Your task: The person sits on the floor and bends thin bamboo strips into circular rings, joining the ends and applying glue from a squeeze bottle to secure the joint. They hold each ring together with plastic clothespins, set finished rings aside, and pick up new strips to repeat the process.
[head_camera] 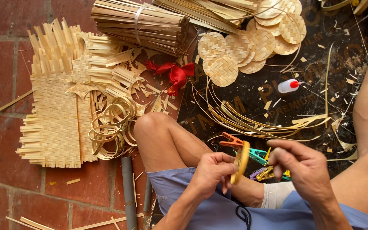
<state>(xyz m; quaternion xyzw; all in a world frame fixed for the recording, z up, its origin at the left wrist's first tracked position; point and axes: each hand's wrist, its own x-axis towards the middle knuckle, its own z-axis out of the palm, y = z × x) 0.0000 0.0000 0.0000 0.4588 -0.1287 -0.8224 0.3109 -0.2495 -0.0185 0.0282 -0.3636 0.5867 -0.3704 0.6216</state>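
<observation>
My left hand [211,169] grips a small round bamboo hoop [241,161] seen edge-on, held above my lap. An orange clothespin [231,141] is clipped on the hoop's top edge. My right hand [300,166] hovers just right of the hoop with its fingers curled, holding nothing that I can make out. Between the hands sit several coloured clothespins [263,166], green, yellow and purple. Thin bamboo strips [252,121] curve across the dark mat beyond my knee.
Round woven bamboo discs [243,47] lie in a pile at the top. A tied bundle of bamboo slats [139,23], woven mats [58,115], coiled strips [109,127], a red ribbon [175,74] and a small glue bottle [288,85] surround me on the brick floor.
</observation>
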